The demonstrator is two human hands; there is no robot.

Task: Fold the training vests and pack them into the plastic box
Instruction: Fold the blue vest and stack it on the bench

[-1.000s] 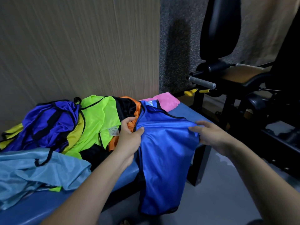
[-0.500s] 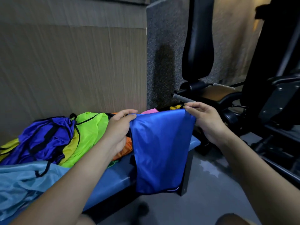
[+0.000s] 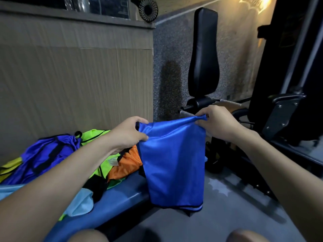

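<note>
A shiny blue training vest (image 3: 172, 161) hangs in the air in front of me, doubled over, its black-trimmed hem at the bottom. My left hand (image 3: 130, 134) pinches its top left corner. My right hand (image 3: 215, 122) pinches the top right corner at the same height. A heap of other vests lies on the blue padded bench (image 3: 111, 208) to the left: purple (image 3: 47, 154), neon green (image 3: 92, 137), orange (image 3: 127, 164) and light blue (image 3: 82, 202). No plastic box is in view.
A wood-panel wall (image 3: 75, 81) runs behind the bench. Black gym equipment with an upright pad (image 3: 204, 53) stands at the right, over a grey floor (image 3: 218, 215). A small fan (image 3: 148, 8) sits on the ledge above. My knees show at the bottom edge.
Both hands have lifted the blue vest off the bench and pulled it taut, so it now hangs free. The view has tilted upward.
</note>
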